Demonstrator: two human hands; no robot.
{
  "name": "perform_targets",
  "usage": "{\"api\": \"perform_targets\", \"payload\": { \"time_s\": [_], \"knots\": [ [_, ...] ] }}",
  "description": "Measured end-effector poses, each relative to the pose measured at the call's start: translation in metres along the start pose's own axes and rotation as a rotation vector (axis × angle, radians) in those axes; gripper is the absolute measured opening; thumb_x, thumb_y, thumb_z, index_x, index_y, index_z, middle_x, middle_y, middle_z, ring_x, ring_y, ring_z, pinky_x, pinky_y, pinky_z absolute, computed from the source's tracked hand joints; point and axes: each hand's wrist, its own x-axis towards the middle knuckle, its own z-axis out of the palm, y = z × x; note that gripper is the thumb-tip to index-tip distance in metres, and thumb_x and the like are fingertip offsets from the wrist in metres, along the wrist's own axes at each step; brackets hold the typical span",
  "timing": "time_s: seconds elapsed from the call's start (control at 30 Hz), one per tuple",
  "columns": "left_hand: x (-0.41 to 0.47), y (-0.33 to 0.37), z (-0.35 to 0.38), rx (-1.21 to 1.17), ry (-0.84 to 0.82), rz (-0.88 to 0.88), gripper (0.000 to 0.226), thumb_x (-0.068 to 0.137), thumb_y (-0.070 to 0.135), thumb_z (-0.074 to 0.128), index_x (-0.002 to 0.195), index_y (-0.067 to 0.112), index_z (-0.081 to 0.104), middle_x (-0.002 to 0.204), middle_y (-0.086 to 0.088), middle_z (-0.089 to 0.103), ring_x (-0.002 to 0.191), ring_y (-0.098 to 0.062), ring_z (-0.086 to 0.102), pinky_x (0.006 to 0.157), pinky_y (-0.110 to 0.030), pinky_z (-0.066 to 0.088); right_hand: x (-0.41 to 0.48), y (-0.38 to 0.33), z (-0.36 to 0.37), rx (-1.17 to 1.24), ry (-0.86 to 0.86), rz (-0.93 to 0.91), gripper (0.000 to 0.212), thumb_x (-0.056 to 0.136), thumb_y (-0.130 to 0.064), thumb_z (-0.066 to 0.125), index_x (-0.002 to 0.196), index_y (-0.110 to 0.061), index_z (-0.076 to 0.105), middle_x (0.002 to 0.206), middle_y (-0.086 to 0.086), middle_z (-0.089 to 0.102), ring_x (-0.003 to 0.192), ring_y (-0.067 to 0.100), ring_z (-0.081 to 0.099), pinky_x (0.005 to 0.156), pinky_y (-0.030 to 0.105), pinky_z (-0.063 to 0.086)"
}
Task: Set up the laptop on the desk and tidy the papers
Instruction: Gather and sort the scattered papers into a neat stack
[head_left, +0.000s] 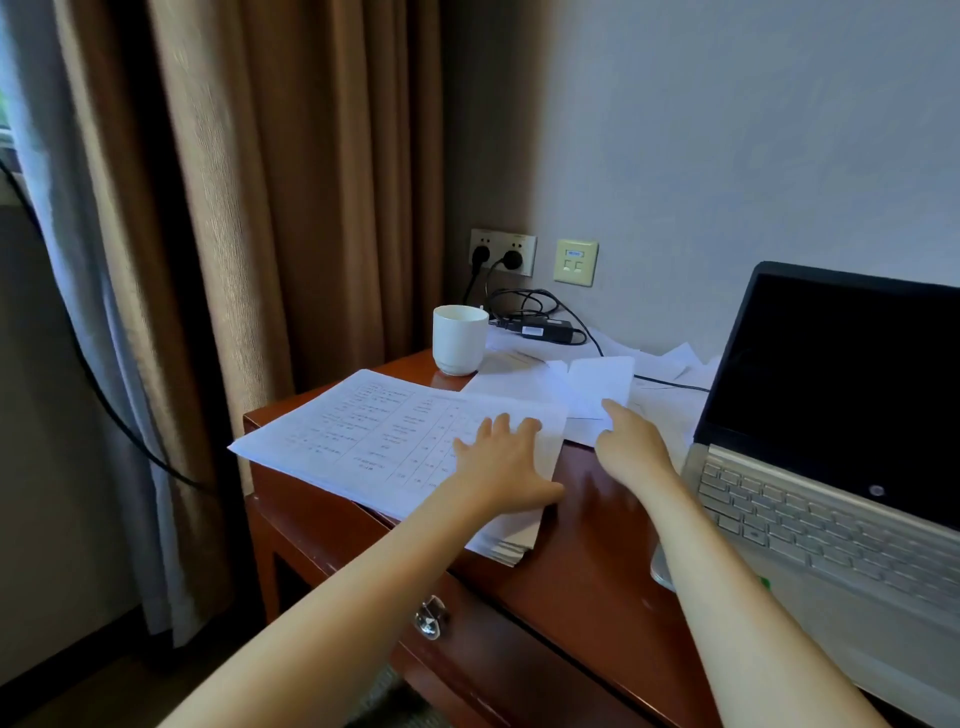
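Left hand (501, 462): laid flat, palm down, fingers straight and spread, pressing on the printed stack (384, 441); nothing gripped.
Right hand (631, 447): reached forward, one finger extended, tip touching the near edge of the small white sheet (602, 382); pinch or mere touch cannot be told.
Key relation: small white sheet directly ahead of the right hand, just right of the left fingertips; right hand nearer.
Stack axis: diagonal, from under the left wrist out to the far left of the left hand; far-left corner overhanging the tabletop (587, 561) edge.
Loose papers (670, 364): scattered and overlapping beyond the right hand, crossed by a black cable (670, 383).
Laptop (831, 493): right of the right hand, lid open, screen dark, base just beside the right forearm.
Writing: stack printed in table rows, too small to read; round emblem below the laptop screen, letters not legible; white label on the power adapter (550, 330), unreadable.
Judged step: gathering papers; sheet probably to be drawn leftward onto the stack.
Caution: overhanging stack liable to slip if left-hand pressure is released.
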Motion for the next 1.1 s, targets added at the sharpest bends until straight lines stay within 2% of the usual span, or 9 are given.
{"api": "perform_targets", "payload": {
  "time_s": [0.1, 0.17, 0.27, 0.43, 0.67, 0.8, 0.93, 1.03, 1.1],
  "knots": [
    [0.001, -0.008, 0.002, -0.105, 0.003, -0.059, 0.076, 0.08, 0.039, 0.06, 0.144, 0.022, 0.023, 0.146, -0.007, 0.027, 0.135, -0.028, 0.028, 0.109, -0.053, 0.023, 0.003, 0.003, -0.001, -0.123, -0.03, -0.074, 0.059, 0.091, -0.009, 0.042, 0.146, -0.012, 0.024, 0.149, 0.01, 0.031, 0.135, 0.029, 0.032, 0.104, 0.037, 0.033],
    [-0.001, -0.013, 0.005, -0.182, 0.053, -0.078, 0.075, 0.079, 0.038, 0.06, 0.142, 0.021, 0.025, 0.144, -0.006, 0.03, 0.132, -0.027, 0.034, 0.109, -0.05, 0.025, 0.006, 0.001, 0.0, -0.408, -0.079, -0.163, 0.058, 0.089, -0.016, 0.048, 0.143, -0.015, 0.027, 0.144, 0.009, 0.033, 0.129, 0.03, 0.037, 0.099, 0.041, 0.036],
    [-0.004, -0.014, 0.013, -0.211, 0.13, -0.075, 0.076, 0.072, 0.048, 0.056, 0.139, 0.021, 0.031, 0.14, -0.003, 0.035, 0.13, -0.025, 0.036, 0.109, -0.048, 0.023, 0.016, -0.003, -0.002, -0.735, -0.027, -0.323, 0.055, 0.088, -0.02, 0.05, 0.14, -0.016, 0.031, 0.136, 0.007, 0.039, 0.122, 0.028, 0.042, 0.093, 0.04, 0.037],
    [-0.003, -0.012, 0.022, -0.171, 0.195, -0.08, 0.074, 0.074, 0.052, 0.06, 0.137, 0.022, 0.035, 0.139, 0.0, 0.039, 0.131, -0.022, 0.033, 0.109, -0.05, 0.017, 0.03, -0.007, -0.003, -0.947, 0.052, -0.447, 0.041, 0.087, -0.016, 0.049, 0.128, -0.014, 0.043, 0.125, 0.006, 0.048, 0.115, 0.027, 0.047, 0.086, 0.035, 0.036],
    [-0.006, -0.013, 0.02, -0.232, 0.202, -0.075, 0.08, 0.058, 0.052, 0.04, 0.131, 0.02, 0.04, 0.133, 0.001, 0.044, 0.126, -0.019, 0.038, 0.105, -0.041, 0.021, 0.04, -0.003, 0.017, -0.918, 0.161, -0.359, 0.033, 0.091, -0.002, 0.041, 0.122, -0.01, 0.049, 0.123, 0.009, 0.046, 0.105, 0.027, 0.054, 0.07, 0.031, 0.032],
    [-0.006, -0.011, 0.019, -0.185, 0.194, -0.071, 0.074, 0.06, 0.05, 0.037, 0.126, 0.019, 0.044, 0.129, 0.0, 0.048, 0.122, -0.02, 0.041, 0.103, -0.041, 0.023, 0.044, -0.003, 0.017, -0.86, 0.187, -0.324, 0.033, 0.091, 0.003, 0.042, 0.119, -0.009, 0.053, 0.123, 0.008, 0.047, 0.104, 0.027, 0.058, 0.07, 0.029, 0.038],
    [-0.007, -0.012, 0.02, -0.193, 0.189, -0.059, 0.076, 0.061, 0.05, 0.036, 0.132, 0.022, 0.042, 0.133, 0.0, 0.046, 0.126, -0.019, 0.038, 0.106, -0.042, 0.02, 0.052, -0.003, 0.002, -0.635, 0.289, -0.136, 0.025, 0.091, 0.003, 0.041, 0.107, -0.007, 0.058, 0.112, 0.011, 0.059, 0.103, 0.033, 0.06, 0.077, 0.033, 0.046],
    [-0.007, -0.012, 0.02, -0.182, 0.176, -0.06, 0.078, 0.062, 0.051, 0.035, 0.134, 0.023, 0.04, 0.135, 0.001, 0.045, 0.128, -0.019, 0.036, 0.107, -0.044, 0.019, 0.06, 0.0, -0.008, -0.417, 0.36, -0.066, 0.019, 0.092, 0.0, 0.039, 0.084, -0.008, 0.055, 0.102, 0.017, 0.064, 0.091, 0.035, 0.059, 0.066, 0.029, 0.036],
    [-0.006, -0.012, 0.02, -0.183, 0.167, -0.064, 0.078, 0.062, 0.052, 0.035, 0.134, 0.023, 0.041, 0.135, 0.001, 0.045, 0.128, -0.019, 0.036, 0.107, -0.046, 0.019, 0.061, 0.001, -0.013, -0.403, 0.39, -0.063, 0.019, 0.091, 0.002, 0.041, 0.085, -0.004, 0.059, 0.099, 0.015, 0.064, 0.077, 0.031, 0.052, 0.064, 0.028, 0.033]
  ]
}}
